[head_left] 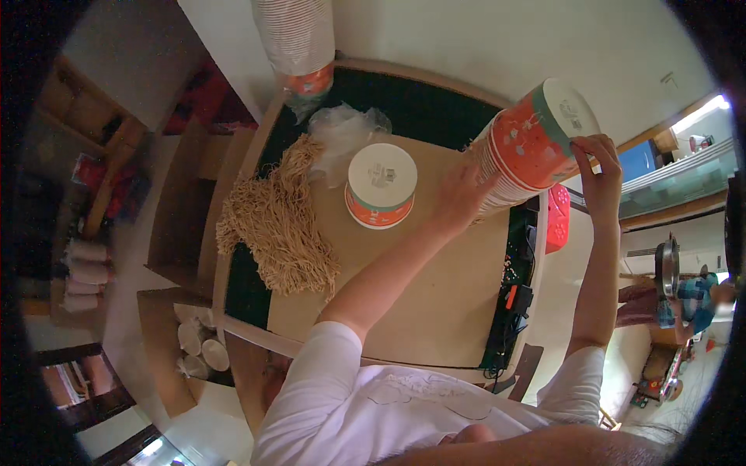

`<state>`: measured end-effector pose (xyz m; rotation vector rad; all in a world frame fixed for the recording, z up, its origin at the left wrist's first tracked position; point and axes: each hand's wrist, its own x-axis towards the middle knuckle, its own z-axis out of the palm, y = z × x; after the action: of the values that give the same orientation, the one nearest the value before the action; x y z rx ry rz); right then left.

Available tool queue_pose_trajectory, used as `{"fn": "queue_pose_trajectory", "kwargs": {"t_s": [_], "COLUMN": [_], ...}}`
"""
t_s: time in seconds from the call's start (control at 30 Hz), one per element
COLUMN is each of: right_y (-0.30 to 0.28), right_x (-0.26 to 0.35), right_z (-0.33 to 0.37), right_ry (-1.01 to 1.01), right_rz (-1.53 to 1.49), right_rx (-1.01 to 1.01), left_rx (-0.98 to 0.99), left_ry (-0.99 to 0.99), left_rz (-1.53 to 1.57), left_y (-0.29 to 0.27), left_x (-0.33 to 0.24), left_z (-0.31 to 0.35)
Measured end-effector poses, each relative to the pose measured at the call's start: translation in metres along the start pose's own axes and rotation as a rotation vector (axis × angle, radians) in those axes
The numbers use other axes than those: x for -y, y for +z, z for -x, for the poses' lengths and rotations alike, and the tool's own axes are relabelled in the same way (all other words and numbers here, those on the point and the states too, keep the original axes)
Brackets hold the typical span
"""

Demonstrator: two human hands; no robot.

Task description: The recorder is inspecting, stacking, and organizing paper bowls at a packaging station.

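Observation:
A tilted stack of nested paper tubs, red with green bands and white bases, stands upside down at the table's right rear. My left hand holds the near left side of the stacked rims, its far fingers partly hidden. With closed fingers, my right hand pinches the top paper tub near its base edge. Left of the stack, another upside-down paper tub sits on a tan board, with a second rim showing below it. A bundle of tan twisted cords lies beside it.
A crumpled clear plastic bag lies behind the cords. A tall wrapped stack of tubs stands at the back left corner. Black cables and a small device line the right edge. An open carton holds white cups. Far right is another person.

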<state>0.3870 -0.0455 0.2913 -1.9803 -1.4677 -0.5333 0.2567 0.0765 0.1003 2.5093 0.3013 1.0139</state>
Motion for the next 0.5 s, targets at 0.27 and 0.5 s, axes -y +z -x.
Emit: {"fn": "queue_pose_trajectory", "kwargs": {"t_s": [0.27,0.5], "right_y": [0.002,0.008], "right_x": [0.0,0.001], "right_z": [0.004,0.012], "right_ry": [0.054,0.037], "right_rz": [-0.068,0.001], "right_rx": [0.061,0.001], "left_rx": [0.131,-0.025], "left_ry": [-0.282,-0.066], "left_rz": [0.404,0.056], "left_y": [-0.016,-0.023], "left_x": [-0.012,-0.008], "left_z": [-0.009,0.052]}}
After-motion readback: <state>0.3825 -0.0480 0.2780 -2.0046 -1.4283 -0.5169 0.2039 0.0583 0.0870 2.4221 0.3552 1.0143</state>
